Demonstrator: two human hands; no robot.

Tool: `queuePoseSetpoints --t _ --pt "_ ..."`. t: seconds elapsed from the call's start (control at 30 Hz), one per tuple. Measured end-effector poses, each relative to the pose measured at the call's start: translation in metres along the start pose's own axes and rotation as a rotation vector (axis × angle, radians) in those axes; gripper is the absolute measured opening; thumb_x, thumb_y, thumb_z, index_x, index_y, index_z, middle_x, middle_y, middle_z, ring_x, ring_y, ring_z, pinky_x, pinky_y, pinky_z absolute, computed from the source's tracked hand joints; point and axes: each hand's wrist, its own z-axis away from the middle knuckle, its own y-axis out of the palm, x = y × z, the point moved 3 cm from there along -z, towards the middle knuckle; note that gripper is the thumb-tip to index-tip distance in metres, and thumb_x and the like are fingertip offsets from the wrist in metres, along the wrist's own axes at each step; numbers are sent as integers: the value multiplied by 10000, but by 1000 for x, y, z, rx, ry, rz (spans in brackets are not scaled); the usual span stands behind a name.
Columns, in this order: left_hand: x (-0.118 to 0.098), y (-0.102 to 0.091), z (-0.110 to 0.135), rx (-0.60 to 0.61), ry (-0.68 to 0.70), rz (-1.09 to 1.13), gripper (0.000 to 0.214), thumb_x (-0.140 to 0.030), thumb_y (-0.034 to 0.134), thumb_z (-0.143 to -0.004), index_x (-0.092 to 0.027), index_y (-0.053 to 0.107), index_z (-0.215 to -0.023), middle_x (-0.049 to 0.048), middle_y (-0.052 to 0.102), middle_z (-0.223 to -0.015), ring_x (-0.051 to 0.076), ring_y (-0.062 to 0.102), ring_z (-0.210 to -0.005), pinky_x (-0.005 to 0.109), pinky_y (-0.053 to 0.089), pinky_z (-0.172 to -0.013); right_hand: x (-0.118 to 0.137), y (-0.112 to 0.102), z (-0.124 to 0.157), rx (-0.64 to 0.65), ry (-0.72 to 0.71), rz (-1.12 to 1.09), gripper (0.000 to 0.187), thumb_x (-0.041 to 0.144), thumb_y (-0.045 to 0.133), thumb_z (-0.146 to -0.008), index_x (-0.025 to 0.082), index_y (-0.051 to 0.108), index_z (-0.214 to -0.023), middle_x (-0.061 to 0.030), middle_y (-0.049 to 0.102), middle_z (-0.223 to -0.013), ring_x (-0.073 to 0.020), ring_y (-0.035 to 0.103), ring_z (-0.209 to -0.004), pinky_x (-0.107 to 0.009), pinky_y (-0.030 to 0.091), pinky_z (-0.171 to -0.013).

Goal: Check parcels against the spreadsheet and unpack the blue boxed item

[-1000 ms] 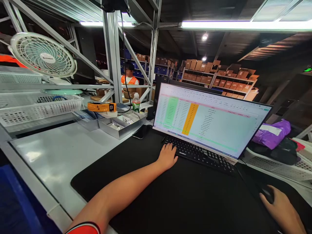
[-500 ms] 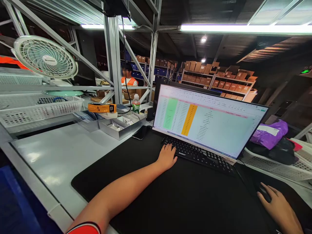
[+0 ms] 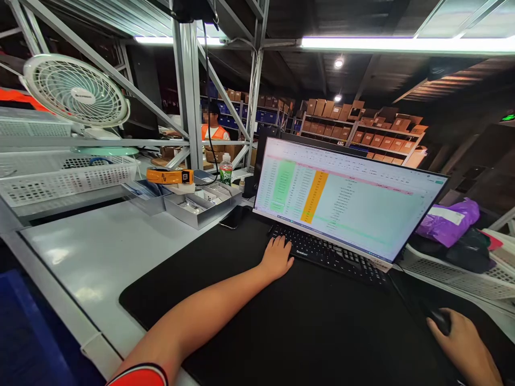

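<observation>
My left hand point(image 3: 277, 258) rests palm down on the left end of the black keyboard point(image 3: 322, 254), its fingers apart on the keys. At the lower right, my right hand point(image 3: 462, 340) is closed round a black computer mouse point(image 3: 441, 321) on the dark desk mat point(image 3: 306, 327). Behind the keyboard stands a monitor point(image 3: 362, 214) showing a spreadsheet with a green and an orange column. A black phone point(image 3: 234, 218) lies on the mat left of the monitor.
Left of the monitor sit a grey parts tray point(image 3: 197, 217), an orange box point(image 3: 169, 176) and a drink bottle point(image 3: 226, 169). A fan point(image 3: 80, 91) and white basket point(image 3: 68, 182) stand farther left. A purple parcel point(image 3: 453, 220) lies at right. A person in an orange vest point(image 3: 215, 132) is behind.
My right hand has moved slightly with the mouse, its fingers now more curled over it. A pale green highlighted row has appeared low on the spreadsheet. My left hand stays on the keyboard.
</observation>
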Motion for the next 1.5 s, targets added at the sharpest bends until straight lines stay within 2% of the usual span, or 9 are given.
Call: queuePoseSetpoints --t 0.13,0.2,0.43,0.63,0.77,0.9,1.07,1.23,1.5 --pt "-1 -2 0 12 -4 -12 560 -426 508 -944 -118 507 -1411 211 471 -1515 345 418 -1419 500 286 -1201 0 0 3 15 9 35 670 623 385 -816 143 580 -1241 -189 591 -1209 -394 554 -1206 -546 470 -1025" --pt "0 -3 0 13 -5 -17 559 -431 508 -942 -124 506 -1410 205 475 -1514 341 424 -1416 497 292 -1198 0 -1 4 24 20 39 651 621 371 -824 166 602 -1228 -178 571 -1246 -395 542 -1232 -550 457 -1045" --pt "1 0 0 -16 1 -8 546 -425 518 -933 -127 514 -1391 206 481 -1507 341 422 -1414 498 286 -1195 7 -7 3 7 47 11 624 638 412 -769 127 596 -1076 -210 613 -1090 -434 554 -1174 -571 489 -995" --pt "0 -2 0 -5 -2 5 554 -415 524 -933 -121 503 -1401 212 477 -1505 340 417 -1416 496 273 -1202 3 -4 2 23 29 -43 682 611 434 -767 169 575 -1267 -175 584 -1215 -401 545 -1220 -573 469 -1026" --pt "0 -3 1 1 -5 2 555 -412 526 -934 -119 500 -1405 208 470 -1513 338 411 -1424 494 270 -1207 0 -3 1 38 40 -25 629 623 433 -762 157 605 -1148 -188 576 -1219 -411 521 -1246 -564 465 -1034" --pt "0 -3 0 -1 -4 -7 552 -415 517 -936 -119 505 -1402 207 479 -1509 344 415 -1421 500 281 -1201 6 -7 2 22 32 -10 582 633 416 -758 158 579 -1053 -190 606 -1108 -422 544 -1186 -560 469 -1022" --pt "0 -2 0 -2 1 -6 556 -415 511 -937 -113 509 -1403 216 476 -1509 347 421 -1415 503 284 -1198 7 -7 2 27 25 -26 619 625 416 -766 139 565 -1119 -200 604 -1122 -428 542 -1203 -569 474 -1012" --pt "0 1 -1 -17 3 -12 555 -426 506 -936 -121 509 -1399 213 480 -1504 343 423 -1410 500 281 -1197 15 -13 4 22 31 -49 632 626 418 -766 168 592 -1165 -187 605 -1162 -424 547 -1211 -581 452 -1046" --pt "0 0 0 -1 -2 -6 558 -411 515 -935 -113 502 -1407 213 474 -1508 349 416 -1416 502 278 -1200 25 -19 6 16 39 -113 541 584 455 -769 228 651 -1127 -191 602 -1171 -424 559 -1222 -546 446 -1046"
